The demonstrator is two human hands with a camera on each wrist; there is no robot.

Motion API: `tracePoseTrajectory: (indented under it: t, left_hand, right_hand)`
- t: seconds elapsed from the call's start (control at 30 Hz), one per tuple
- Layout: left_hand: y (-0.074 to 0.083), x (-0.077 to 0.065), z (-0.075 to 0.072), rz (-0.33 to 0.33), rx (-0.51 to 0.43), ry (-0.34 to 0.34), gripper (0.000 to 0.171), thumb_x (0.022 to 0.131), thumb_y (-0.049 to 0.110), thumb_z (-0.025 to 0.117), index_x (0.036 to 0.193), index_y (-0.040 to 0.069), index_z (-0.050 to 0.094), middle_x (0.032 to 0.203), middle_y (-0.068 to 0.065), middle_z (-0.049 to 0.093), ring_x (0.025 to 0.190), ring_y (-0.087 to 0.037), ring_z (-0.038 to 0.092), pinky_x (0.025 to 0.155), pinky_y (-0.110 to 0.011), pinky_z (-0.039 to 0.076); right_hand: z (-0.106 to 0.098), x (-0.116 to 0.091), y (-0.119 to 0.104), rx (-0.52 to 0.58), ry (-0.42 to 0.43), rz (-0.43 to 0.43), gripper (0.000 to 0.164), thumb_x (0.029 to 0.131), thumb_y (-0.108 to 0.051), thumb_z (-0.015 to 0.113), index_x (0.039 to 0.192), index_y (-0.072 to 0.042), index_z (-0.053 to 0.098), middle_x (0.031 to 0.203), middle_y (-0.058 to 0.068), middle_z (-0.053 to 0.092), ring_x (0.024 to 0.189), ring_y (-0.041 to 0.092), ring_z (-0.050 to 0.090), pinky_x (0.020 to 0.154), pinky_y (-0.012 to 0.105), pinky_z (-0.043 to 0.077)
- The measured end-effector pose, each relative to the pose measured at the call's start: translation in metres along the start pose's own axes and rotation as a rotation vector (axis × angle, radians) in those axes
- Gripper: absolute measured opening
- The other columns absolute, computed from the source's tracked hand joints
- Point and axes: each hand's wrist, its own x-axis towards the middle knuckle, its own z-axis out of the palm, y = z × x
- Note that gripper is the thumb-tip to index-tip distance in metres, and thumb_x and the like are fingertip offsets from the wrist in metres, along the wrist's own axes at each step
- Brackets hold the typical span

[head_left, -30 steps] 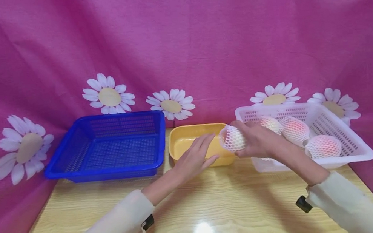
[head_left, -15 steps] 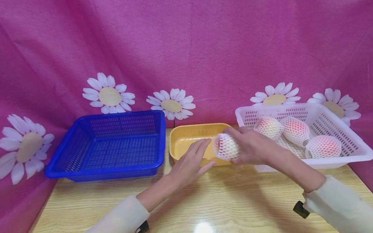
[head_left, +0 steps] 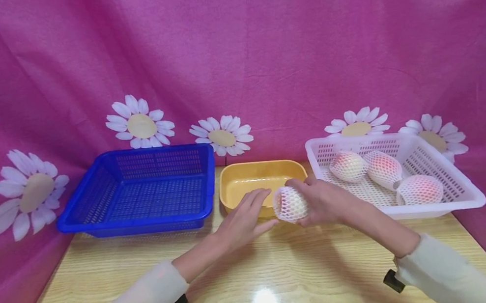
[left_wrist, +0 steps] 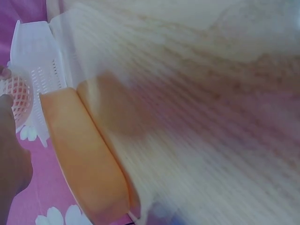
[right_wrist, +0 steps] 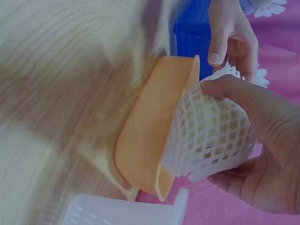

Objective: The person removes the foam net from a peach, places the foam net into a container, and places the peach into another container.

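My right hand (head_left: 326, 203) grips a round fruit in a white foam net (head_left: 291, 203) over the near side of a small yellow bin (head_left: 261, 165). In the right wrist view, thumb and fingers curl round the netted fruit (right_wrist: 211, 131); its pale yellow skin shows through the mesh. Just left of it, my left hand (head_left: 238, 225) hovers with straight fingers, thumb apart, holding nothing. Both hands partly hide the bin's front. To the right, a white basket (head_left: 449, 206) holds three more netted fruits, including a reddish one (head_left: 422, 189).
A blue perforated basket (head_left: 144, 223) stands left of the yellow bin, nothing visible inside it. All containers sit along the back of a wooden table (head_left: 247, 279). Behind them hangs a magenta cloth (head_left: 260, 61) with printed daisies.
My right hand has carried the netted fruit left and toward me, from beside the white basket to the bin's near side. My left hand has drawn slightly back and left.
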Motion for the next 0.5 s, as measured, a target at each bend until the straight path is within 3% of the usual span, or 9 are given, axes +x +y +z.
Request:
tracePoseTrajectory:
  t: [0.5]
  left_hand:
    - [0.005, -0.017, 0.002, -0.025, -0.038, -0.069, 0.068, 0.080, 0.041, 0.069, 0.131, 0.003, 0.043, 0.123, -0.007, 0.050, 0.113, -0.015, 0.048, 0.089, -0.023, 0.043]
  right_hand:
    - [0.023, -0.006, -0.005, 0.017, -0.047, -0.019, 0.082, 0.055, -0.038, 0.084, 0.124, -0.019, 0.044, 0.084, 0.004, 0.052, 0.063, 0.012, 0.051, 0.053, 0.028, 0.046]
